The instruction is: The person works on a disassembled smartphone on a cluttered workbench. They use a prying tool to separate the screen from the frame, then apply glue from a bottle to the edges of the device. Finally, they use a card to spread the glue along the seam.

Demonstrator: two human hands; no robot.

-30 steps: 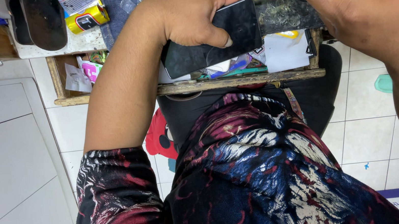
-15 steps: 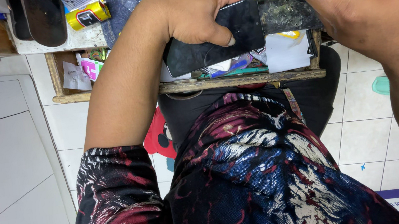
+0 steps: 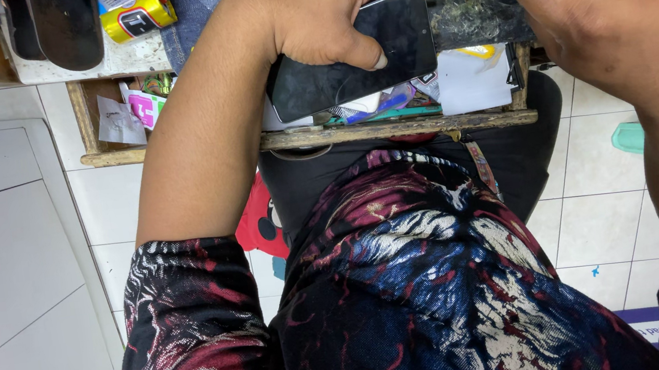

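At the top left we see a yellow can [image 3: 140,16] lying on its side on the table [image 3: 110,63], just beside a dark flat sole-shaped piece [image 3: 68,26]. Below the table's edge we find an open wooden drawer [image 3: 390,128] crammed with papers, a pink card [image 3: 142,109] and a white packet [image 3: 472,80]. On our left stands a white cabinet [image 3: 9,261]. Under us we see white floor tiles [image 3: 598,226], with a small teal object [image 3: 629,137] lying at the right edge and a red and black shape [image 3: 262,223] beside the dark patterned shirt [image 3: 413,301].
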